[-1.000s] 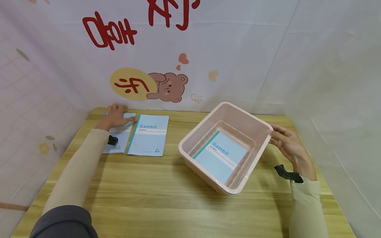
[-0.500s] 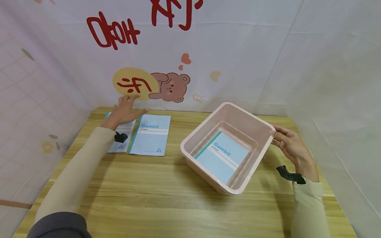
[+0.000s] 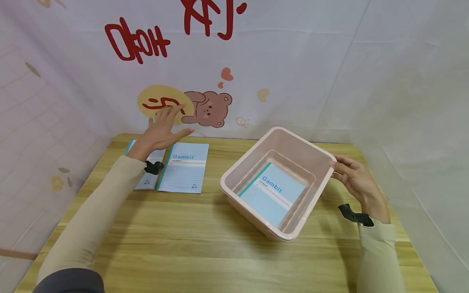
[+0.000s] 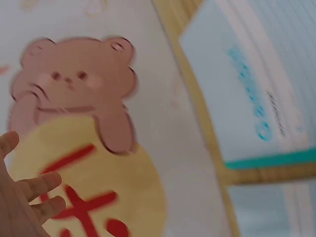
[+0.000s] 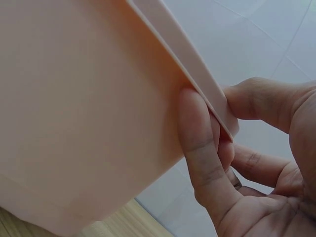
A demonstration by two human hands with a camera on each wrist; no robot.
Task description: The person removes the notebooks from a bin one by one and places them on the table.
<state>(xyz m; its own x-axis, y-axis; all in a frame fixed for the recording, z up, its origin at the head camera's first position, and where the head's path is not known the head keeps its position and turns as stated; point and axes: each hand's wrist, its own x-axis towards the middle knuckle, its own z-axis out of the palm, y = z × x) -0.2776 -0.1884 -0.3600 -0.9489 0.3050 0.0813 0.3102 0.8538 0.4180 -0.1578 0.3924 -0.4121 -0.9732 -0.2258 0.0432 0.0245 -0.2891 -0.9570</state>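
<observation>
My left hand (image 3: 161, 132) hovers with spread fingers above the upper ends of two notebooks at the back left, holding nothing. The left notebook (image 3: 148, 179) is partly hidden beneath the wrist. Beside it lies the other notebook (image 3: 185, 171), light blue with a green spine strip and the word Gambit. In the left wrist view the fingers (image 4: 42, 187) show against the wall print, apart from the notebook (image 4: 247, 89). On the right, my right hand (image 3: 353, 177) pinches the rim of a pink plastic basin (image 3: 238, 169) at its corner. A third Gambit notebook (image 3: 272, 193) lies flat inside the basin.
A wooden table (image 3: 183, 244) bears everything. Behind it hangs a white printed cloth (image 3: 300, 73) with a bear, hearts and red characters. More white cloth (image 3: 414, 122) closes off the right side, and a similar sheet (image 3: 47, 122) the left.
My left hand has lifted off the left notebook and moved up and to the right, fingers spreading. The right hand keeps its hold on the basin rim; basin and notebooks stay put.
</observation>
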